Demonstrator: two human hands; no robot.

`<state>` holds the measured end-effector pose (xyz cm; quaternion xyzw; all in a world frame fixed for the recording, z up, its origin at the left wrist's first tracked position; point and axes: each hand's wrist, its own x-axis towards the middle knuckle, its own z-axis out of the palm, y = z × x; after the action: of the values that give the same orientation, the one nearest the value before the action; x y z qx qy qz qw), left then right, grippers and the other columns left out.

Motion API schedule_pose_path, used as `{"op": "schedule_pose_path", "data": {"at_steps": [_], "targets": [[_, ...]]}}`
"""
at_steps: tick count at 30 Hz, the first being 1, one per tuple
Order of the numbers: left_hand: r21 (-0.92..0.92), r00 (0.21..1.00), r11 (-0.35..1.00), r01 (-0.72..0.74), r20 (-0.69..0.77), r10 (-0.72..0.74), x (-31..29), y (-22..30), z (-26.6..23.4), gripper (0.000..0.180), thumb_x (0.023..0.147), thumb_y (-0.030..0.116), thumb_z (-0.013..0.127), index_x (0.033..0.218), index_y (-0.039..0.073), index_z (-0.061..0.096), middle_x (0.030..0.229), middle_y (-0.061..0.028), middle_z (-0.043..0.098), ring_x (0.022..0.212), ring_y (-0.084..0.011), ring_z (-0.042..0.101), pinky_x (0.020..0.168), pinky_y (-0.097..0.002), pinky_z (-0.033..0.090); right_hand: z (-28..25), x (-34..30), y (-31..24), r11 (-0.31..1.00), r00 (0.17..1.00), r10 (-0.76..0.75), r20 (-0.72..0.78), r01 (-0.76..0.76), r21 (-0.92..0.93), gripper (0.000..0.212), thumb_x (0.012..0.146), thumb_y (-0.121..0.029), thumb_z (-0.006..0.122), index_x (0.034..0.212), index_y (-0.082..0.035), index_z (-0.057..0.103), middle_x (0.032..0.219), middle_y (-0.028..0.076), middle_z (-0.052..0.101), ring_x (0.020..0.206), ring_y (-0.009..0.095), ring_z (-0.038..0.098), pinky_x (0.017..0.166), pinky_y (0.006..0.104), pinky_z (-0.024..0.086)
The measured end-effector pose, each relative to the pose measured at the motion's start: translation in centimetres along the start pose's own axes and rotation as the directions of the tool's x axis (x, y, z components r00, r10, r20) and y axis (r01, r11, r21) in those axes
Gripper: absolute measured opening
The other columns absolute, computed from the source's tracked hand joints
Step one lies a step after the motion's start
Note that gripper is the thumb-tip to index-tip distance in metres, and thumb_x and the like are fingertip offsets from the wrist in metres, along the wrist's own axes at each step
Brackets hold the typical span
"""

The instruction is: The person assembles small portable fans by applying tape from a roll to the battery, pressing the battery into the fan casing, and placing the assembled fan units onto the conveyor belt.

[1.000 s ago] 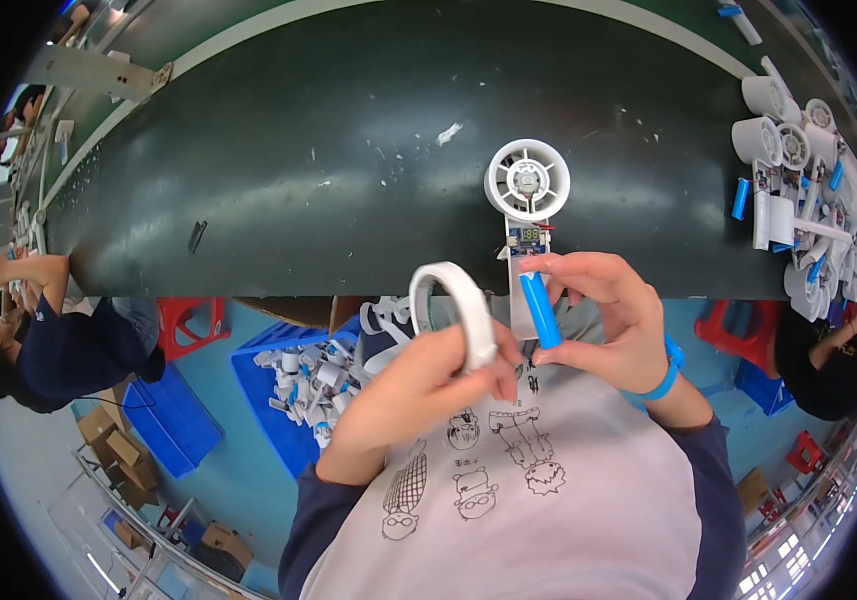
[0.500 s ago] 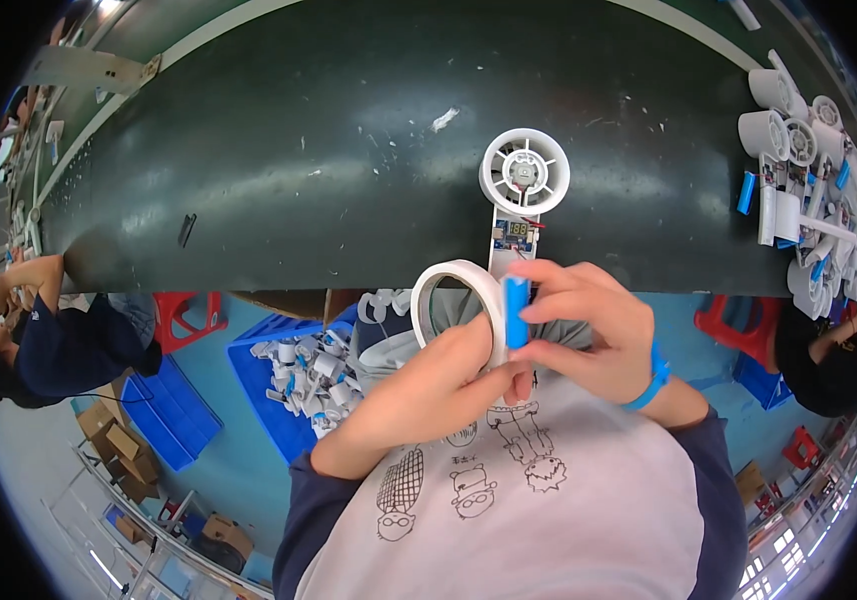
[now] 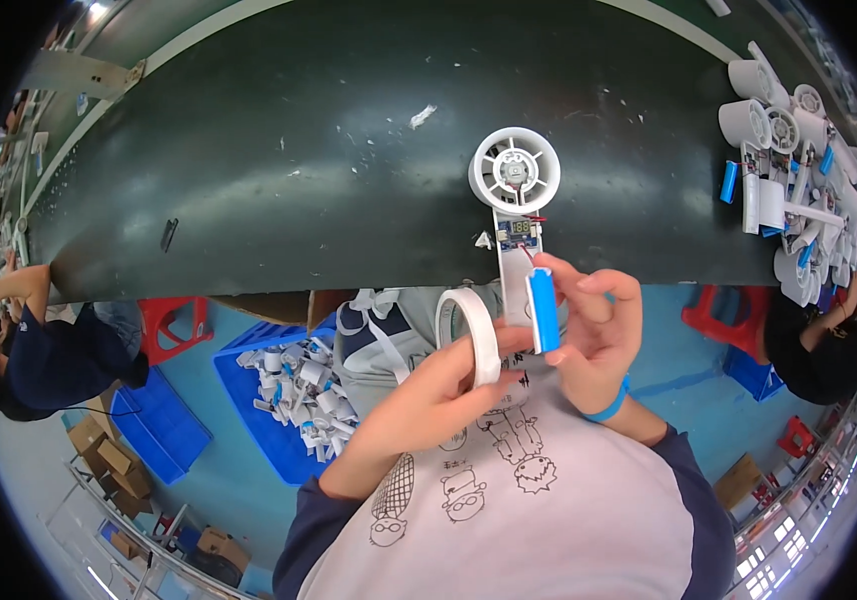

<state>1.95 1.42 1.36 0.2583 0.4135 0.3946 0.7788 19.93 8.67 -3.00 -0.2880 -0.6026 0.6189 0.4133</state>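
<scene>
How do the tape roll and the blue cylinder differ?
The tape roll is white; the blue cylinder is mostly blue. The tape roll is a broad, open-centred ring, the blue cylinder a slim rod. The left hand holds the tape roll, the right hand the blue cylinder. Both are hand-held.

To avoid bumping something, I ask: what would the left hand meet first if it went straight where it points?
Most likely the blue cylinder at the right hand, just ahead of the left hand; depth is unclear.
</scene>
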Motion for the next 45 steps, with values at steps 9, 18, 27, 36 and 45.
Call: {"op": "schedule_pose_path", "data": {"at_steps": [9,18,27,36,45], "targets": [[-0.058,1.000,0.998,-0.017,0.025,0.019,0.2,-0.9,-0.2,0.045,0.085,-0.008,0.041,0.130,-0.006,0.044,0.133,-0.0156,0.045,0.126,-0.0231,0.046,0.107,-0.0367,0.036,-2.1,1.0,-1.8,0.995,0.986,0.102,0.133,-0.099,-0.031,0.066,0.077,-0.018,0.078,0.124,-0.004,0.034,0.120,0.024,0.059,0.099,0.025,0.060,0.082,0.0350,0.048],[0.018,0.999,1.000,-0.017,0.042,0.016,-0.2,-1.5,-0.8,0.039,0.083,-0.007,0.043,0.122,-0.005,0.050,0.133,-0.0141,0.046,0.121,-0.0216,0.050,0.105,-0.0349,0.039,-1.3,3.1,-4.1,0.598,0.916,0.060,0.398,0.286,-0.749,0.052,0.067,-0.014,0.077,0.114,-0.003,0.058,0.121,0.010,0.062,0.075,0.017,0.055,0.060,0.0288,0.037],[-0.018,0.998,0.998,-0.056,0.027,0.056,0.2,-0.8,-1.3,0.040,0.083,-0.007,0.041,0.121,-0.005,0.051,0.132,-0.0146,0.047,0.123,-0.0217,0.049,0.107,-0.0351,0.036,-0.7,3.2,-3.9,0.698,0.978,-0.118,0.172,0.204,-0.687,0.075,0.065,-0.016,0.081,0.130,-0.002,0.047,0.133,0.016,0.052,0.101,0.023,0.055,0.073,0.0312,0.044],[-0.056,0.980,0.989,-0.140,0.136,0.146,-1.7,0.1,-2.3,0.029,0.086,-0.005,0.044,0.114,-0.003,0.051,0.132,-0.0169,0.045,0.118,-0.0210,0.051,0.101,-0.0352,0.039,-0.7,15.0,2.1,0.952,0.966,0.257,-0.010,-0.255,-0.168,0.045,0.084,-0.002,0.064,0.125,0.006,0.046,0.106,0.010,0.064,0.095,0.014,0.062,0.084,0.0283,0.050],[-0.084,0.945,0.946,-0.312,-0.131,0.300,-0.9,5.3,-2.8,0.027,0.087,-0.002,0.046,0.112,-0.004,0.052,0.115,-0.0160,0.057,0.104,-0.0247,0.061,0.091,-0.0349,0.047,-0.4,34.3,2.2,-0.043,0.695,-0.694,0.188,0.221,-0.974,0.045,0.092,-0.040,0.053,0.111,0.001,0.059,0.100,0.018,0.064,0.091,0.030,0.063,0.080,0.0402,0.048]]}}
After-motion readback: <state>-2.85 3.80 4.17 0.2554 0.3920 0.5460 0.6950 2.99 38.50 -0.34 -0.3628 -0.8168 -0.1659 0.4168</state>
